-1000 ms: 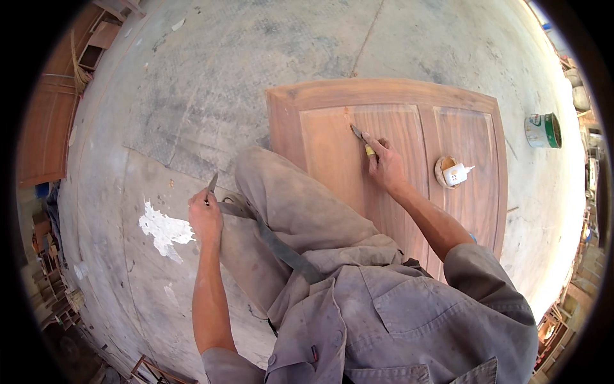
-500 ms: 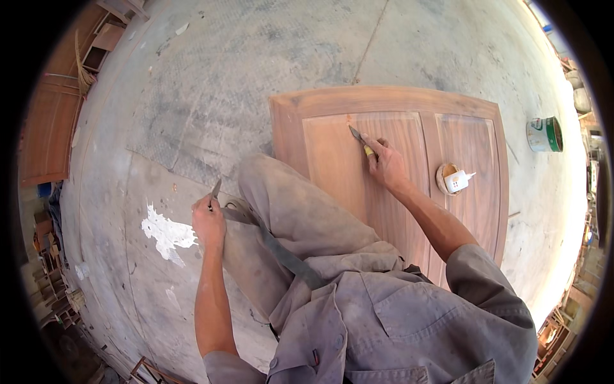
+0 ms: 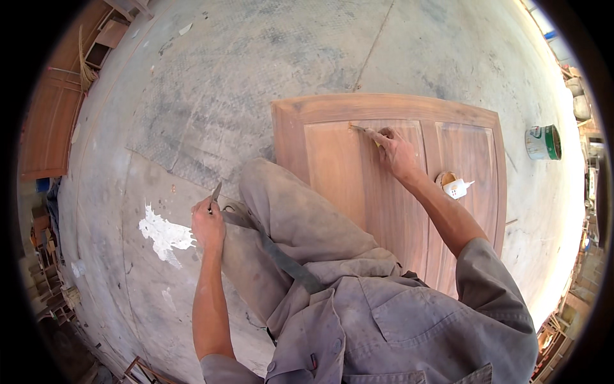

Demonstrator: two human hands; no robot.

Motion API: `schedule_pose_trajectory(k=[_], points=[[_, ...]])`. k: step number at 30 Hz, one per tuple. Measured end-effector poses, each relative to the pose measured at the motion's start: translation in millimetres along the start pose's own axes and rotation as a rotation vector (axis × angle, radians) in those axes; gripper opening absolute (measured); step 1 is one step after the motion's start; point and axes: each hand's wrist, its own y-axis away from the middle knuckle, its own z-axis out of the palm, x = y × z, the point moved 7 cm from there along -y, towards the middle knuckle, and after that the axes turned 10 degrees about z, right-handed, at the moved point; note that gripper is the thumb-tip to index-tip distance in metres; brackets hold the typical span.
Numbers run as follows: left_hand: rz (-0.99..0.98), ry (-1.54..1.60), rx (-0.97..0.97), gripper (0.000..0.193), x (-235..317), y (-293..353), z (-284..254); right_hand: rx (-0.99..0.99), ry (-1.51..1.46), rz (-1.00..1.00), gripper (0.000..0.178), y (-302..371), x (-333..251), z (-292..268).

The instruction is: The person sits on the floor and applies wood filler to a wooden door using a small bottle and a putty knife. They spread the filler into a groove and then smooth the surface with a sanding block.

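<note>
A brown wooden panel door [image 3: 339, 173] lies flat on the floor in front of me, to the right of my knees. Over its far left panel is my right hand [image 3: 398, 153], closed round a putty knife [image 3: 368, 130] with a yellowish handle. The blade tip meets the wood beside a small orange-brown spot [image 3: 351, 126] near the panel's upper edge. My left hand [image 3: 208, 224] rests by my left knee, gripping a second thin blade [image 3: 217, 191] that points up and away; its handle is hidden in the fist.
On the door stand a round bowl [image 3: 446, 177] of brownish stuff and a white squeeze bottle [image 3: 456, 188] leaning over it. A green and white bucket [image 3: 542, 143] is on the floor at right. White splotches [image 3: 165, 237] mark the concrete at left. Wooden furniture [image 3: 54, 121] lines the left side.
My right hand has turned the putty knife flatter, bringing its tip to the orange-brown spot, and shifted slightly right. The left hand stays nearly still. The whole view has shifted a little.
</note>
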Motion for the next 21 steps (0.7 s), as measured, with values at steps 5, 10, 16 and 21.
schedule_pose_trajectory(k=[5, 10, 16, 21], points=[[-0.010, -0.006, 0.006, 0.025, -1.3, -0.2, 1.1, 0.001, 0.022, 0.000, 0.059, -1.8, 1.4, 4.8], [-0.001, -0.017, 0.013, 0.023, -2.9, -0.2, 1.9, 0.031, 0.011, -0.004, 0.058, -1.9, 0.3, 5.0], [-0.002, -0.013, 0.006, 0.023, 0.0, -0.9, 0.1, 0.024, -0.015, -0.001, 0.058, -1.0, 3.2, 7.0], [-0.012, -0.007, 0.010, 0.024, -2.5, -0.4, 0.3, 0.046, -0.018, -0.017, 0.059, -0.5, 1.4, 5.5]])
